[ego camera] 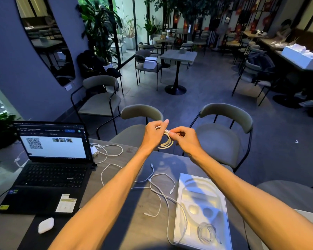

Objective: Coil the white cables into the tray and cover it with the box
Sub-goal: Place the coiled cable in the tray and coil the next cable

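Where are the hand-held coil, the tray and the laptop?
hand-held coil (167,144): head view, on the lower loops.
tray (192,184): head view, on the bare far end.
laptop (52,175): head view, on the keyboard.

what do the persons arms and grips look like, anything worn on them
The left forearm and right forearm are bare, with no sleeve in view. The left grip and right grip are bare hands: no gloves, rings, watch or bands visible.

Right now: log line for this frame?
coiling | left hand, right hand: hold cable coil midair | tray: one stowed coil | loose cables: on table
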